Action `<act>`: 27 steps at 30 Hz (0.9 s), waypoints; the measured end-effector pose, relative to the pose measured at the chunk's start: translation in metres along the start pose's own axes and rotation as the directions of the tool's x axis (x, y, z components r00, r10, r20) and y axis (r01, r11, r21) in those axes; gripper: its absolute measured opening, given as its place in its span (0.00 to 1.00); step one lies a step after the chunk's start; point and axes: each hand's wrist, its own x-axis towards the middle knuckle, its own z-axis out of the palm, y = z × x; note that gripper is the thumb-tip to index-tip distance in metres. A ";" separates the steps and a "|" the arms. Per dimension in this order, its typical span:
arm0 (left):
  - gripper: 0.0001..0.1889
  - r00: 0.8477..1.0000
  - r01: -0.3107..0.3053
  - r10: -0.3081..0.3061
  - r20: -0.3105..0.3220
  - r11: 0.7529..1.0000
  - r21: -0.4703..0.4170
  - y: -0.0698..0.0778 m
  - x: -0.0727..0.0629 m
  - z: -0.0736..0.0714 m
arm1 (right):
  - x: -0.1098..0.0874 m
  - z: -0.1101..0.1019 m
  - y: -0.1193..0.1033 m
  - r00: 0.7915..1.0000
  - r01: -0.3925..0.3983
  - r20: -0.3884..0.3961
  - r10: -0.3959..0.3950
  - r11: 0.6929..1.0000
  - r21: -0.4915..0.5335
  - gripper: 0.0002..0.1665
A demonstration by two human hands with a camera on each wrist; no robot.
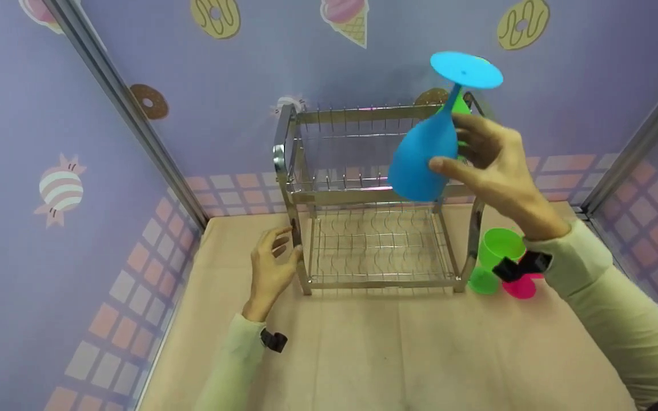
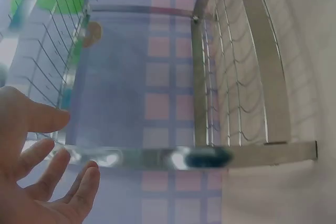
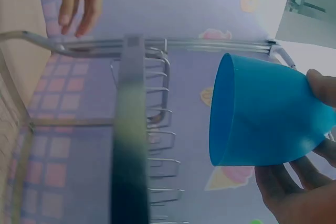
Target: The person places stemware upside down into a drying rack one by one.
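My right hand [image 1: 500,165] grips a blue plastic goblet [image 1: 423,157] by its bowl, thumb on the near side and fingers behind. The goblet is upside down and tilted, its round foot up and its mouth towards the upper tier of a metal dish rack [image 1: 363,197]. In the right wrist view the goblet's bowl [image 3: 273,114] hangs above the tier's wire prongs. Beside the rack's left post is my left hand [image 1: 272,271], fingers loosely bent and close to the metal. The left wrist view shows that hand [image 2: 47,166] with nothing in its grasp.
Behind my right hand, a green piece [image 1: 457,105] shows at the rack's upper right. Right of the rack on the table [image 1: 386,348] stand a green goblet [image 1: 503,245] and a pink one [image 1: 519,288], partly hidden by my wrist. Patterned walls [image 1: 152,51] enclose the back and sides.
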 end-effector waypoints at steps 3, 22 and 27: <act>0.23 0.999 0.044 -0.044 -0.012 0.999 0.018 -0.008 0.001 -0.003 | 0.016 -0.001 -0.009 1.000 0.021 0.000 -0.021 0.998 -0.062 0.38; 0.24 0.976 0.211 -0.211 0.045 0.977 0.000 -0.031 0.007 0.005 | 0.085 -0.002 0.008 0.997 -0.053 -0.075 0.034 0.963 -0.266 0.44; 0.23 0.974 0.222 -0.222 0.051 0.975 -0.004 -0.031 0.008 0.008 | 0.093 -0.001 0.018 0.992 -0.118 -0.067 0.103 0.946 -0.302 0.47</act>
